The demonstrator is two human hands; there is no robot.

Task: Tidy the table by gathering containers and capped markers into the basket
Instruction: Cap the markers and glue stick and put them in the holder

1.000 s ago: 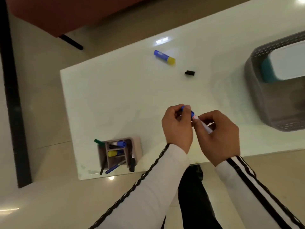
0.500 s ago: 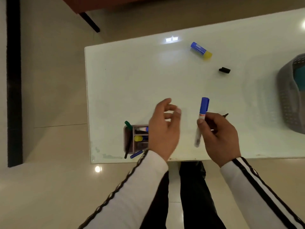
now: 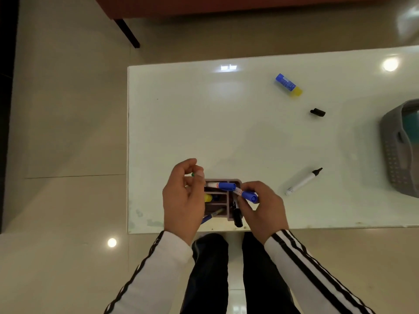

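Observation:
My right hand grips a blue-capped marker just above the brown pen holder near the table's front edge. The holder has another blue-capped marker, a black marker and a yellow-topped item in it. My left hand covers the holder's left side, with its fingers curled around the tip of a green marker; whether it grips the marker is unclear. The grey basket sits at the right edge, far from both hands.
An uncapped black marker lies on the white table right of my hands, and its black cap lies farther back. A blue glue stick with a yellow cap rests near the far side. A teal-edged item lies in the basket.
My hands came apart after pressing the blue cap on. My right hand carried the marker left to the holder, and my left hand went to the holder's left side.

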